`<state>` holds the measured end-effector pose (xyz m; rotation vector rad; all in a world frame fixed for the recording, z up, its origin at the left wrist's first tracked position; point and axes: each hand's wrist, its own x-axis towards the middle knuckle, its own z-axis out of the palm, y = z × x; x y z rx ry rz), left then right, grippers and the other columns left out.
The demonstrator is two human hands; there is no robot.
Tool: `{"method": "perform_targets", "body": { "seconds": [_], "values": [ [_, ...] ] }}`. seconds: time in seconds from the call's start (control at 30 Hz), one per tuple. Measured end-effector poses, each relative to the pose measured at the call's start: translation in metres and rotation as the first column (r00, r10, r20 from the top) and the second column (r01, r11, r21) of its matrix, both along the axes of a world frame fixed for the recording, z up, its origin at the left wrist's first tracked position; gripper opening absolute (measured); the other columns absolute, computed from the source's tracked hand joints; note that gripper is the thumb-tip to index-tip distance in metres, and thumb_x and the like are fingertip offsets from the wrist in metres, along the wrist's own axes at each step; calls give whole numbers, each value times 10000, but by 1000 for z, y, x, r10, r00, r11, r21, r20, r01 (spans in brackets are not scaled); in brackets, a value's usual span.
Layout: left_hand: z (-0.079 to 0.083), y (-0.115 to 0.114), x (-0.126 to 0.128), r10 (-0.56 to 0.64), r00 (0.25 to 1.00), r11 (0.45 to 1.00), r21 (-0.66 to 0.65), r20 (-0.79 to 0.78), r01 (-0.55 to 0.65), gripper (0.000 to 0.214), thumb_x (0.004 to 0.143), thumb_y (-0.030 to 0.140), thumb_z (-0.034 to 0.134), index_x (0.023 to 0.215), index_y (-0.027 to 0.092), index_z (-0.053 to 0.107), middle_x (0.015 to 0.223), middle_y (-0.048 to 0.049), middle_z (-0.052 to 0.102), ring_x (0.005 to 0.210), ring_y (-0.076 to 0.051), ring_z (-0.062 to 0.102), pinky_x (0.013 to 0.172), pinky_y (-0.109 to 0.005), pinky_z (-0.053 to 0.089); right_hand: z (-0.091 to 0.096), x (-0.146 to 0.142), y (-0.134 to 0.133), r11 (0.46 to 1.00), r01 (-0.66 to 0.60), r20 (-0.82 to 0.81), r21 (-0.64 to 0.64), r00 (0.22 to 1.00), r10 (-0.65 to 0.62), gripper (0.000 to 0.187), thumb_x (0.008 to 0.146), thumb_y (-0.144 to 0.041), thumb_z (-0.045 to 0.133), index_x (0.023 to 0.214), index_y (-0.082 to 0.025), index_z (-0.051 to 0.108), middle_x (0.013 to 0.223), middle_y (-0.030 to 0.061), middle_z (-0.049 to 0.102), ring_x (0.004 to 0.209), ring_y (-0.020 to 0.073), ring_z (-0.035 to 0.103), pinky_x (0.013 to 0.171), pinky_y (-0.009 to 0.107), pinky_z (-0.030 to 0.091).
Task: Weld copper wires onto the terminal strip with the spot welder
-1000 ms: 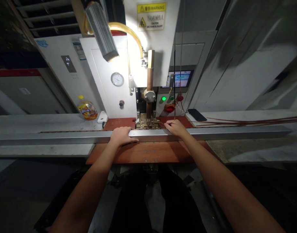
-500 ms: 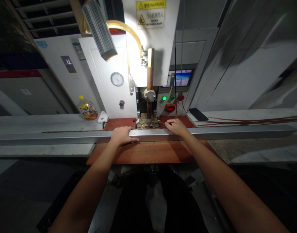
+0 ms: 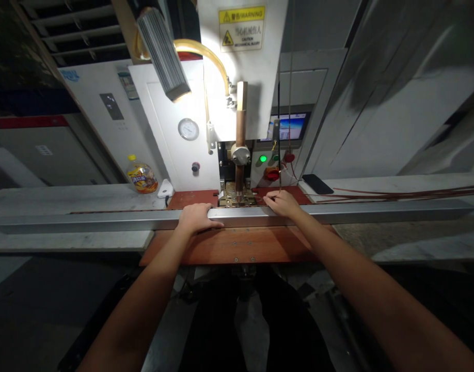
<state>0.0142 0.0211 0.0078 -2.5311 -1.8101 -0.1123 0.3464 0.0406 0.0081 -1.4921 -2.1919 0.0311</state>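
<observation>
A long grey metal bar [image 3: 376, 211] lies across the bench in front of a white press machine [image 3: 242, 72]. My left hand [image 3: 197, 217] is wrapped over the bar just left of the machine's copper head [image 3: 240, 155]. My right hand [image 3: 284, 203] is pinched on a thin copper strip [image 3: 407, 195] that runs off to the right, its fingertips close to the brass fixture [image 3: 237, 197] under the head.
A brown wooden plate [image 3: 237, 245] sits under the bar. A yellow-capped bottle [image 3: 142, 176] and a white object stand back left. A dark phone [image 3: 317, 183] lies back right. Green and red buttons [image 3: 271, 165] and a small screen [image 3: 289, 126] are on the machine front.
Nothing has visibly changed apart from a slight shift of the camera; both hands stay where they were.
</observation>
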Motion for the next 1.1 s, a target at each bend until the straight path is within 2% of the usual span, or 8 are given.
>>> {"method": "perform_targets", "body": {
  "seconds": [0.13, 0.23, 0.37, 0.6, 0.93, 1.1],
  "values": [
    [1, 0, 0, -3, 1000, 1000, -4, 2, 3, 846, 637, 934, 539, 1143, 271, 680, 1162, -104, 746, 1065, -352, 676, 846, -417, 493, 4, -4, 3, 998, -34, -188, -47, 982, 25, 388, 913, -370, 440, 636, -205, 656, 700, 43, 711, 681, 172, 602, 675, 276, 387],
    [1, 0, -1, -5, 1000, 1000, 4, 4, 5, 832, 636, 936, 536, 1126, 279, 680, 1156, -98, 750, 1068, -351, 677, 836, -405, 491, 6, -10, 6, 992, -94, -249, -80, 966, 71, 403, 899, -398, 434, 579, -212, 591, 625, 26, 651, 643, 167, 574, 661, 277, 392],
    [1, 0, 0, -2, 1000, 1000, -2, 9, 2, 861, 624, 945, 530, 1149, 279, 680, 1161, -106, 748, 1076, -359, 673, 841, -409, 486, 6, -16, 10, 987, -112, -213, -112, 973, 86, 386, 882, -398, 427, 556, -223, 538, 608, 18, 623, 649, 166, 559, 663, 275, 388],
    [0, 1, 0, 0, 1000, 1000, -6, 5, 0, 848, 632, 940, 527, 1148, 288, 696, 1150, -101, 748, 1058, -350, 673, 848, -410, 489, 4, -25, 11, 976, -157, -224, -148, 967, 122, 373, 864, -410, 428, 567, -218, 547, 627, 20, 620, 634, 163, 545, 640, 279, 380],
    [0, 1, 0, -11, 1000, 1000, 2, -10, 11, 821, 630, 944, 530, 1092, 283, 687, 1120, -102, 754, 1040, -351, 679, 836, -408, 493, -1, -33, 8, 987, -108, -145, -115, 985, 91, 324, 873, -314, 455, 602, -215, 601, 719, 37, 707, 696, 168, 594, 686, 261, 401],
    [-1, 3, -1, -19, 1000, 1000, -4, -15, 19, 853, 616, 941, 551, 1133, 277, 689, 1165, -109, 743, 1070, -358, 670, 857, -417, 490, 0, -33, 8, 990, -99, -115, -104, 990, 87, 317, 870, -294, 471, 605, -215, 625, 725, 46, 725, 702, 176, 602, 713, 260, 413]
  ]
}}
